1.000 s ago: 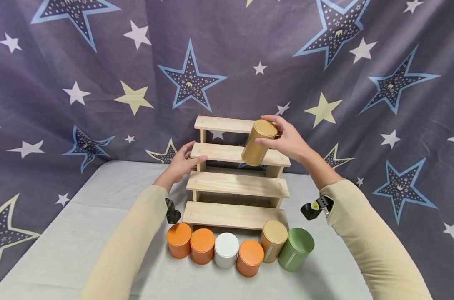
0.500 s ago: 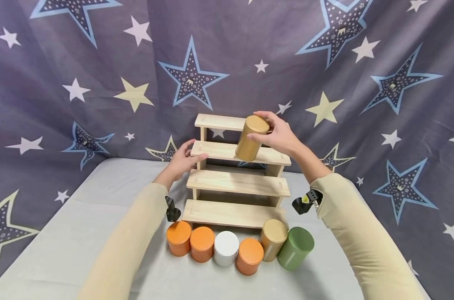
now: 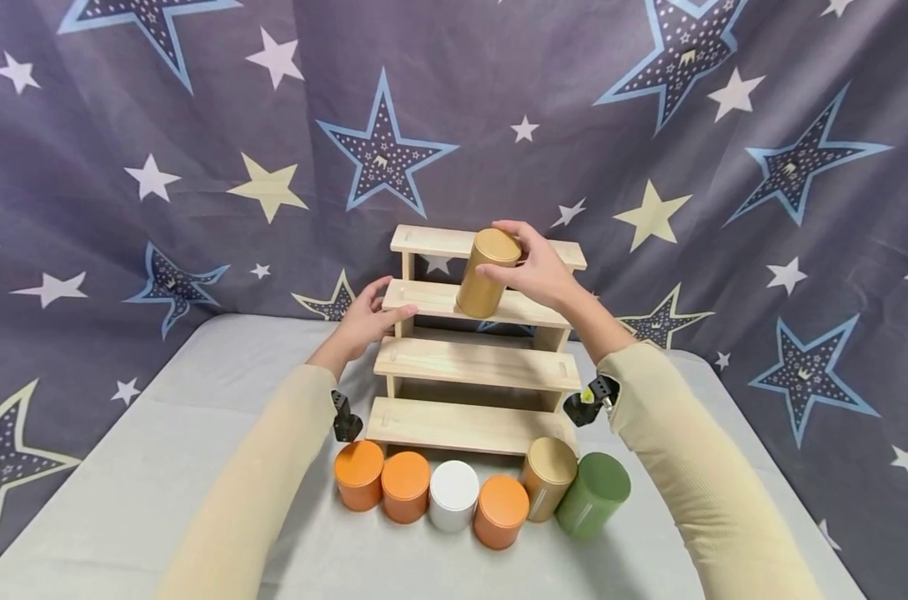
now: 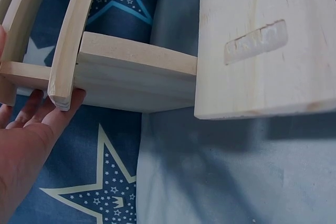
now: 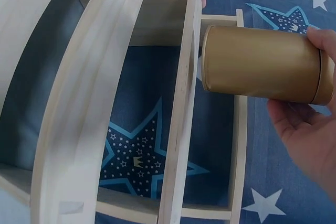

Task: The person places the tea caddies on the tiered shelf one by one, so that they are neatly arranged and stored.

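A gold lidded tin canister (image 3: 479, 287) is held upright, slightly tilted, in my right hand (image 3: 539, 271), thumb on the near side. In the right wrist view the canister's (image 5: 262, 64) base is very close to the second-from-top board; I cannot tell if they touch. The wooden stepped display shelf (image 3: 476, 358) stands against the curtain. My left hand (image 3: 363, 325) grips the left end of its second-from-top board, thumb at the front edge, fingers behind. In the left wrist view, the left hand's (image 4: 31, 145) fingertips sit by that board's end.
In front of the shelf stands a row of canisters: orange ones (image 3: 404, 487), a white one (image 3: 454, 496), another gold one (image 3: 548, 479) and a green one (image 3: 593, 496) at the right. A pale cloth (image 3: 161, 467) covers the table. A starry curtain (image 3: 469, 75) hangs behind.
My right hand has carried the gold canister leftward along the second-from-top board. My left hand has stayed at the shelf's left end. The row of canisters has not moved.
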The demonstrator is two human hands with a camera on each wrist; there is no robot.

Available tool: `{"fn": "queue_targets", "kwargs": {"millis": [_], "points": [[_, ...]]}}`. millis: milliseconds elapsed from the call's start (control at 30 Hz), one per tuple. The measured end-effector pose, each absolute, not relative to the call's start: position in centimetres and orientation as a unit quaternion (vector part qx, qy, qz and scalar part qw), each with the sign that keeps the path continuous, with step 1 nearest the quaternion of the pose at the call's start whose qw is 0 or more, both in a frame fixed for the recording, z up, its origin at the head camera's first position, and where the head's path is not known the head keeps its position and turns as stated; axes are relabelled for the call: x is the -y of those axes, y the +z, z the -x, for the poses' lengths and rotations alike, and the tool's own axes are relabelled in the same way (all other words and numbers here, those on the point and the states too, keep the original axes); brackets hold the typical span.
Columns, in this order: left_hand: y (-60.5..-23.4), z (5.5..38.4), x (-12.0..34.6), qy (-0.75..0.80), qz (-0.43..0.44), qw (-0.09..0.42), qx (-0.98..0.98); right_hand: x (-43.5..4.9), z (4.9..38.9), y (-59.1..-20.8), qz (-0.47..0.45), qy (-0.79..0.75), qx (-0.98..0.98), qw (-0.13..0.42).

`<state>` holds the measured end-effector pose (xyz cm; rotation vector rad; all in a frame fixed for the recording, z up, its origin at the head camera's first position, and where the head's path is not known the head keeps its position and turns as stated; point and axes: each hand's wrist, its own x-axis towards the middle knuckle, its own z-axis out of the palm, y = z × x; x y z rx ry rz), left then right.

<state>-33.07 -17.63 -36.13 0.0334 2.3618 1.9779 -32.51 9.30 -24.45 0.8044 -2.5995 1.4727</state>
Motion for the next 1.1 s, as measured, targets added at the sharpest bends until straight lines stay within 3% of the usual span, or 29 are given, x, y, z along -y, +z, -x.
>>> {"fn": "queue_targets", "kwargs": {"millis": [700, 1100], "points": [[-36.1, 33.4, 17.5, 0.643, -0.008, 0.029, -0.765, -6.0, 33.8, -24.9, -0.259, 0.489, 0.831, 0.055], [-36.2, 33.2, 17.6, 0.640, 0.000, 0.032, -0.768, -4.7, 34.1, -25.7, -0.243, 0.481, 0.841, 0.044]]}}
